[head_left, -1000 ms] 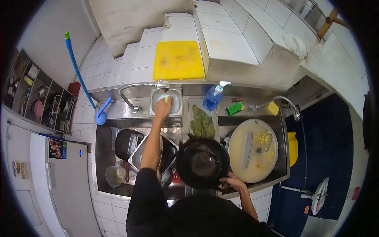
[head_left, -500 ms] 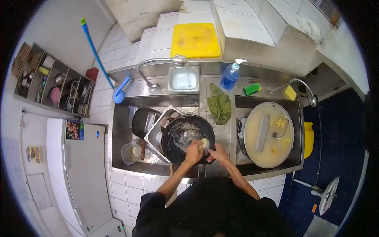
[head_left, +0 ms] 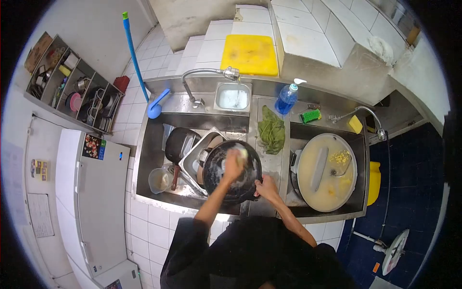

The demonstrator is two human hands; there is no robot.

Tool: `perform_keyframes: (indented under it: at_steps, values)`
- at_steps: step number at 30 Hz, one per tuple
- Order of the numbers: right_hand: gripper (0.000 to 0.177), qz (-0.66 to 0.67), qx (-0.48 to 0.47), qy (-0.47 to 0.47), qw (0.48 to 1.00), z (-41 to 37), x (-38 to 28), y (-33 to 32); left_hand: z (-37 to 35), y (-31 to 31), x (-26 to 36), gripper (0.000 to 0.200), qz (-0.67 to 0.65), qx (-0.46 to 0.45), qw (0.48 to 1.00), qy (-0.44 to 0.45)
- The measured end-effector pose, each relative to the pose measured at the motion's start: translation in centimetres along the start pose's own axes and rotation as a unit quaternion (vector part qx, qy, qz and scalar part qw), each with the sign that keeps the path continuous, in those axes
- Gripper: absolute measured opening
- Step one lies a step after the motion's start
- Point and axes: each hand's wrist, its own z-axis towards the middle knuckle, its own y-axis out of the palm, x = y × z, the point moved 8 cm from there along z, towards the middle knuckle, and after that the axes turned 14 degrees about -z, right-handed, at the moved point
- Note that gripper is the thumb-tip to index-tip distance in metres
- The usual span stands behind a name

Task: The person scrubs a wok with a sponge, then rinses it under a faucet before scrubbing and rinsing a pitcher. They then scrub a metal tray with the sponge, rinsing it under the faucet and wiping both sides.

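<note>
A black wok (head_left: pixel 224 189), its inside streaked with white suds, sits over the left sink basin. Inside it my left hand (head_left: pixel 234 166) is closed on a pale, foamy sponge (head_left: pixel 243 153), pressed near the middle of the wok. Gripping the wok at its right edge is my right hand (head_left: pixel 267 188), with fingers wrapped round the rim or handle there. Under and left of the wok lies a steel tray (head_left: pixel 198 169), beside a dark pan (head_left: pixel 178 149) and a clear plastic jug (head_left: pixel 159 180).
In the right basin stands a big round tub (head_left: pixel 313 197) of cloudy water. Between the basins lies a green leafy bunch (head_left: pixel 271 131). Behind are a blue soap bottle (head_left: pixel 286 100), a green sponge (head_left: pixel 310 116), a yellow sponge (head_left: pixel 355 124), a steel container (head_left: pixel 233 98) and a tap (head_left: pixel 204 72).
My left hand has moved the sponge up and away from the wok's near right side towards its middle. My right hand keeps hold of the wok's edge. The camera view has shifted slightly.
</note>
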Motion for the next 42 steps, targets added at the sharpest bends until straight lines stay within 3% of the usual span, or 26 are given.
perform_keyframes:
  at_steps: [2, 3, 5, 6, 7, 8, 10, 12, 14, 16, 17, 19, 20, 21, 22, 24, 26, 28, 30, 32, 34, 36, 38, 40, 41, 42]
  values:
    - [0.016, -0.036, 0.005, -0.018, 0.999, -0.6, -1.5, -1.3, 0.9, -3.8, 2.0, 0.026, 0.19, -0.014, 0.981, -0.04]
    - [0.016, 0.024, 0.012, -0.003, 1.0, -0.3, -0.8, -2.5, 0.5, -4.3, 2.5, 0.026, 0.187, -0.009, 0.982, -0.034]
    - [0.016, 0.108, 0.024, 0.018, 0.994, 0.3, -0.1, -3.3, -4.1, -3.2, -0.5, 0.03, 0.131, -0.126, 0.959, -0.219]
    - [0.016, 0.109, 0.024, 0.015, 0.994, 0.5, -0.1, -2.6, -5.9, 0.0, -2.7, 0.034, 0.134, -0.189, 0.956, -0.181]
    - [0.016, 0.082, 0.025, -0.001, 0.996, 0.5, -0.4, -1.5, -6.8, 2.5, -2.2, 0.032, 0.084, -0.206, 0.964, -0.149]
    - [0.016, 0.055, 0.024, -0.016, 0.998, 0.5, -0.3, 0.0, -6.0, 3.4, 0.2, 0.028, -0.033, -0.198, 0.963, -0.18]
    - [0.017, 0.01, 0.034, -0.013, 0.999, 0.9, 1.0, 1.6, -3.3, 4.6, -1.9, 0.025, -0.203, -0.085, 0.967, -0.128]
    - [0.019, -0.053, 0.019, -0.038, 0.998, -0.9, -1.7, 0.2, -0.1, 0.4, -1.2, 0.026, -0.099, 0.036, 0.994, 0.005]
    - [0.021, -0.054, 0.021, -0.035, 0.998, -1.7, -2.4, -1.5, 0.1, -4.4, 1.7, 0.03, 0.12, 0.053, 0.991, -0.017]
    - [0.023, 0.025, 0.079, -0.014, 0.996, -1.2, -1.6, -3.6, -2.5, -5.9, 2.6, 0.031, 0.243, 0.016, 0.97, -0.008]
    - [0.02, 0.034, 0.087, -0.02, 0.995, -2.0, -2.7, -4.5, -4.2, -4.9, 0.5, 0.034, 0.231, -0.058, 0.964, -0.121]
    - [0.02, -0.012, 0.095, -0.061, 0.993, -1.2, -2.6, -3.1, -7.5, -0.8, 0.4, 0.035, 0.124, -0.164, 0.958, -0.2]
    - [0.019, -0.055, 0.108, -0.096, 0.988, -0.8, -2.7, -1.8, -8.1, 1.5, 0.4, 0.031, -0.001, -0.164, 0.954, -0.252]
    - [0.016, -0.073, 0.117, -0.086, 0.987, -0.6, -1.8, -0.4, -7.7, 4.6, -2.7, 0.022, -0.192, -0.124, 0.95, -0.211]
    - [0.016, -0.066, 0.109, -0.098, 0.987, -1.0, -2.5, 0.0, -6.8, 4.3, -1.0, 0.017, -0.245, -0.082, 0.926, -0.275]
    - [0.019, -0.068, 0.054, -0.096, 0.992, -3.2, -4.2, 0.2, -4.1, 3.5, -1.9, 0.014, -0.392, 0.014, 0.88, -0.267]
    - [0.018, -0.071, 0.061, -0.095, 0.991, -4.1, -5.7, 0.0, -1.3, -0.5, -3.4, 0.014, -0.24, 0.119, 0.962, -0.057]
    - [0.018, -0.048, 0.092, -0.15, 0.983, -4.3, -6.9, -0.8, -1.5, -1.5, -2.6, 0.015, -0.267, 0.077, 0.951, -0.132]
    - [0.016, -0.046, 0.089, -0.132, 0.986, -2.6, -6.9, -0.4, -4.1, -0.2, 1.4, 0.018, -0.293, -0.029, 0.931, -0.216]
    - [0.013, -0.087, 0.104, -0.151, 0.979, -2.6, -8.6, -0.3, -4.2, -0.8, 4.6, 0.018, -0.376, -0.076, 0.892, -0.24]
    - [0.011, -0.129, 0.098, -0.185, 0.969, -2.8, -10.0, 1.2, -1.7, -1.6, 0.7, 0.016, -0.479, -0.004, 0.847, -0.232]
    - [0.01, -0.218, 0.253, -0.269, 0.903, -4.1, -13.3, 1.8, 0.7, -6.6, 1.9, 0.016, -0.281, 0.146, 0.947, -0.049]
    - [0.012, -0.206, 0.25, -0.243, 0.914, -3.2, -14.3, 2.9, -0.7, -8.2, 1.7, 0.019, -0.112, 0.135, 0.985, 0.004]
    - [0.019, -0.156, 0.223, -0.183, 0.945, -1.2, -14.4, 4.2, -4.0, -9.2, 0.2, 0.02, -0.026, 0.017, 0.999, -0.04]
    - [0.022, -0.13, 0.212, -0.154, 0.956, -0.2, -14.9, 5.1, -4.2, -10.6, -0.8, 0.02, -0.032, 0.01, 0.999, -0.037]
    - [0.022, -0.142, 0.213, -0.146, 0.956, -0.1, -15.6, 6.4, -5.1, -10.5, -2.5, 0.02, -0.111, -0.042, 0.988, -0.096]
